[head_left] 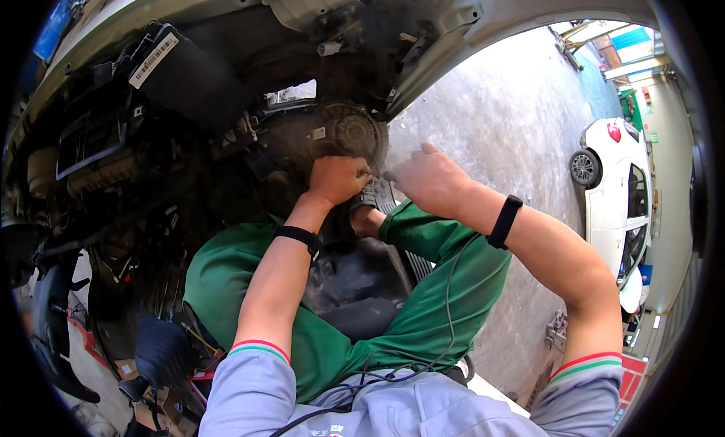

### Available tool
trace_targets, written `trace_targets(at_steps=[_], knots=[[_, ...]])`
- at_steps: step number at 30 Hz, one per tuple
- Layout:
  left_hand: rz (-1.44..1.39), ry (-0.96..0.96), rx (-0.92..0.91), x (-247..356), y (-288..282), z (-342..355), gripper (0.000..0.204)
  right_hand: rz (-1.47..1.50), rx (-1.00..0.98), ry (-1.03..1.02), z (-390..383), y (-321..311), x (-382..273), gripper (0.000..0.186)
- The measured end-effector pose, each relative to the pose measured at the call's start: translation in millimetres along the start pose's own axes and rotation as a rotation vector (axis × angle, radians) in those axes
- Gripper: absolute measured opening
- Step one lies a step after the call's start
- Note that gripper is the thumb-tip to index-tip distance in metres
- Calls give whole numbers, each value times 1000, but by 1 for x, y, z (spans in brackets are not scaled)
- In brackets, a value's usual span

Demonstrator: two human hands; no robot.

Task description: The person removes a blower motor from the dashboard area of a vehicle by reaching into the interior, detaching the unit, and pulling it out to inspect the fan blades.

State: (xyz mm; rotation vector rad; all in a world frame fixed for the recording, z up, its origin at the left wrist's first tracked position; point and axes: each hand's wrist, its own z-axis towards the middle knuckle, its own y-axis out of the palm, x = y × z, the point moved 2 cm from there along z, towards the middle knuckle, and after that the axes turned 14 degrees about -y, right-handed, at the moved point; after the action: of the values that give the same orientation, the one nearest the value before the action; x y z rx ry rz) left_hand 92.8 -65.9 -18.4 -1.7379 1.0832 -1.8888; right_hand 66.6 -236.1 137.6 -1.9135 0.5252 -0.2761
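My left hand [337, 180] is closed in a pinch just below a round, ribbed dark part [353, 131], which looks like a speaker or blower. What its fingers hold is too small to make out. A short gap to the right, my right hand [434, 182] is closed too, slightly blurred. A small dark tip shows at its fingers, pointing toward my left hand, but I cannot name it. Below the hands, a foot in a dark shoe [381, 195] rests by the door opening.
The stripped car dash, with loose wiring and a black box [189, 78], hangs over my left side. A door frame [430, 60] arches at the right. My green-trousered legs [445, 286] are bent, with a thin cable across them. Beyond stands a white car [615, 195].
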Motion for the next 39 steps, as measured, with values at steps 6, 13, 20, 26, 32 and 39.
trace_targets(at_steps=[6, 13, 20, 26, 32, 39], knots=[[-23, -56, -86, 2, -2, -2, 19, 960, -73, 819, -3, 30, 3, 41], [-4, 6, 19, 0, 3, -2, 19, -55, 163, 179, -1, -8, -6, 22], [15, 15, 14, -2, 9, -7, 20, 206, -278, 157, 17, -16, 0, 24], [-7, 47, 38, -2, 9, -10, 21, 913, 144, 952, 16, 27, 7, 46], [1, 40, 63, -10, 8, -7, 19, 57, 150, 326, 8, -2, -17, 26], [-12, 45, 50, -4, 15, -10, 16, 49, -64, 43, 7, -2, -5, 18]])
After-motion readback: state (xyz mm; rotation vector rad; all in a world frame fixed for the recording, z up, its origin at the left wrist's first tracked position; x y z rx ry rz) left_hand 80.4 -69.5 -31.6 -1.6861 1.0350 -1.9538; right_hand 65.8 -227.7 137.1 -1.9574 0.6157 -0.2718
